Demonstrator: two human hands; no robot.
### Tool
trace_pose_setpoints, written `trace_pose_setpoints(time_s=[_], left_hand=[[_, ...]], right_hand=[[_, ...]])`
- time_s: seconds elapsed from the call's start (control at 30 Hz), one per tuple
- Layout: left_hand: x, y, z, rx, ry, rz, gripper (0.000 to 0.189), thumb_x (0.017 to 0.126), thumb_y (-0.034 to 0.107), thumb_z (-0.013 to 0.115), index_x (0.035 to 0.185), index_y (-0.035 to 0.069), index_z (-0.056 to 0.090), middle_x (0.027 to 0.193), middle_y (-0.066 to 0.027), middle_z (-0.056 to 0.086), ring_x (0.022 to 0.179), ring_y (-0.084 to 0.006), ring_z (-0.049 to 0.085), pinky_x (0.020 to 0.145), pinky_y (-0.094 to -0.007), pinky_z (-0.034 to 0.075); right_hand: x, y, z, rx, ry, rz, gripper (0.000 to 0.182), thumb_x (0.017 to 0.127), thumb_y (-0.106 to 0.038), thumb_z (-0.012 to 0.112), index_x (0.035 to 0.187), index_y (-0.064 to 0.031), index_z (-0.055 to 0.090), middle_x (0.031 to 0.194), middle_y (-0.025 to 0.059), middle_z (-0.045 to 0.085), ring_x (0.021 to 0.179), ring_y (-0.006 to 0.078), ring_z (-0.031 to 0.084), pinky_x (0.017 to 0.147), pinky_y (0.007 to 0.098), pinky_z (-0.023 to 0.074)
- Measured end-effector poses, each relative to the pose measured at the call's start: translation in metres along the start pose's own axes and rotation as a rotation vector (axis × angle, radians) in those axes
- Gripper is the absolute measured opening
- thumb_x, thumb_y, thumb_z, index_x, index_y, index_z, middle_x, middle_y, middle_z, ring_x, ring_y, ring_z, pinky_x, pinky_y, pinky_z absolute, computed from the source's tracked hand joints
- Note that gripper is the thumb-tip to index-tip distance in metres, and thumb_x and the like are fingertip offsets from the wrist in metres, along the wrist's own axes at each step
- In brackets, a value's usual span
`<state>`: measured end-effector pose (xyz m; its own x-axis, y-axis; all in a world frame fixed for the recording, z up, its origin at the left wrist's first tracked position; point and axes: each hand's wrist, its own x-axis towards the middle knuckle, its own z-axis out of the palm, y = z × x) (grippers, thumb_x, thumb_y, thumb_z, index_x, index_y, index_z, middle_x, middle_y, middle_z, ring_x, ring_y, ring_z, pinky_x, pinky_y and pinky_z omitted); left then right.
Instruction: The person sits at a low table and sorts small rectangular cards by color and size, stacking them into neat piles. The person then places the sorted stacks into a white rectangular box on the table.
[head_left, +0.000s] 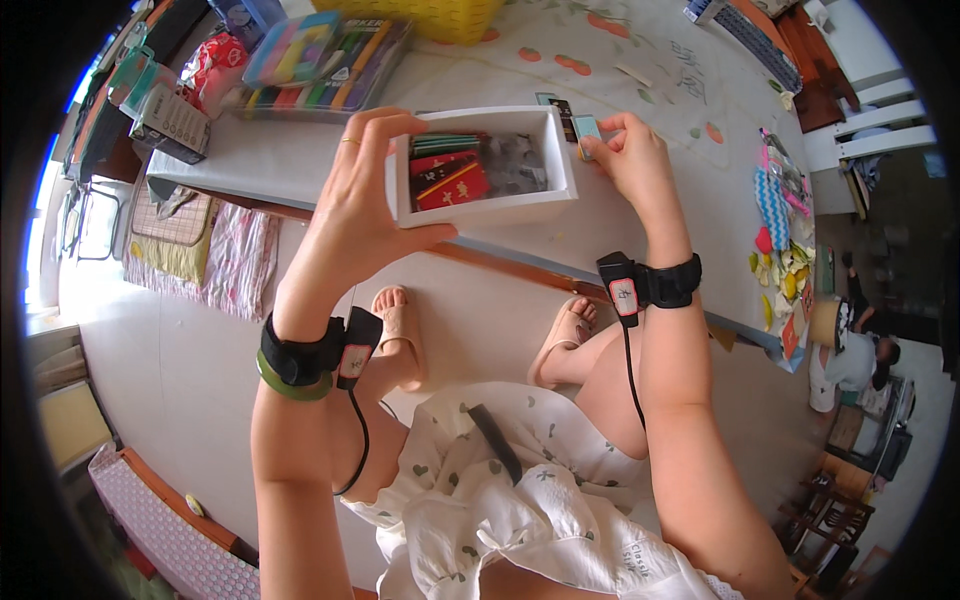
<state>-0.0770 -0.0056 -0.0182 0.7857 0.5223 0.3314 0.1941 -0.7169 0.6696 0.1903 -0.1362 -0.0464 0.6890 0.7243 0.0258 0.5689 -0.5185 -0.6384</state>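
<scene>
My left hand (364, 184) grips the left end of a white open-topped box (487, 212), thumb on its near side and fingers over the far rim. The box is tilted towards me. Inside lie red packets (454, 180) with gold marks, a row of thin green-edged packets (448, 142) and a transparent, greyish plastic bag (517, 161). Just right of the box, my right hand (634, 154) pinches a small pale-blue packet (587, 129) between thumb and fingers. Behind it, a black packet (562, 118) with light writing shows at the box's right end, partly hidden.
A plastic case of coloured markers (367, 67) and a yellow basket (427, 19) stand at the table's far side. A small carton (171, 124) sits at the left corner. Peels and wrappers (784, 277) lie along the right edge. Another person (859, 360) is farther right.
</scene>
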Motion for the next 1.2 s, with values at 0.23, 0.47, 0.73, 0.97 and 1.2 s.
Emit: trace_pose_setpoints(time_s=[0.23,0.47,0.73,0.97,1.2], left_hand=[[0.004,0.000,0.008,0.000,-0.051,0.028,0.081,0.058,0.012,0.087,0.127,0.010,0.046,0.135,-0.0129,0.044,0.123,-0.0341,0.048,0.102,-0.0426,0.044],[0.007,0.009,0.022,0.023,-0.030,0.083,0.076,0.057,0.010,0.084,0.124,0.007,0.046,0.130,-0.0158,0.044,0.118,-0.0385,0.048,0.098,-0.0408,0.044],[0.016,0.019,0.035,0.013,-0.033,0.111,0.079,0.054,0.010,0.086,0.123,0.005,0.047,0.130,-0.0182,0.045,0.119,-0.0377,0.047,0.098,-0.0397,0.044],[0.014,0.028,0.041,-0.011,-0.063,0.129,0.082,0.051,0.010,0.087,0.123,0.005,0.048,0.126,-0.0174,0.046,0.118,-0.0379,0.047,0.098,-0.0402,0.044],[0.019,0.026,0.020,0.009,-0.112,0.078,0.083,0.054,0.012,0.087,0.127,0.008,0.047,0.128,-0.0146,0.046,0.120,-0.0363,0.047,0.100,-0.0403,0.043]], right_hand=[[0.001,0.013,0.005,-0.137,0.006,-0.096,0.037,0.078,-0.025,0.079,0.097,0.0000,0.059,0.083,0.0109,0.065,0.074,0.0236,0.061,0.069,0.0349,0.0500],[-0.002,0.001,-0.011,-0.024,0.112,-0.109,0.028,0.084,-0.018,0.073,0.098,0.0001,0.058,0.086,0.0086,0.065,0.072,0.0154,0.058,0.067,0.0298,0.0480],[-0.039,-0.055,-0.027,0.102,-0.113,-0.442,0.021,0.083,-0.005,0.068,0.097,-0.0016,0.053,0.081,0.0041,0.060,0.066,0.0111,0.049,0.060,0.0250,0.0423],[-0.041,-0.050,-0.028,0.137,-0.286,-0.470,0.021,0.080,0.001,0.068,0.098,-0.0004,0.059,0.083,0.0043,0.062,0.066,0.0095,0.052,0.060,0.0235,0.0429],[0.001,0.008,-0.040,0.281,-0.001,-0.321,0.019,0.087,-0.011,0.067,0.100,-0.0007,0.061,0.086,0.0067,0.066,0.069,0.0134,0.059,0.065,0.0279,0.0502]])
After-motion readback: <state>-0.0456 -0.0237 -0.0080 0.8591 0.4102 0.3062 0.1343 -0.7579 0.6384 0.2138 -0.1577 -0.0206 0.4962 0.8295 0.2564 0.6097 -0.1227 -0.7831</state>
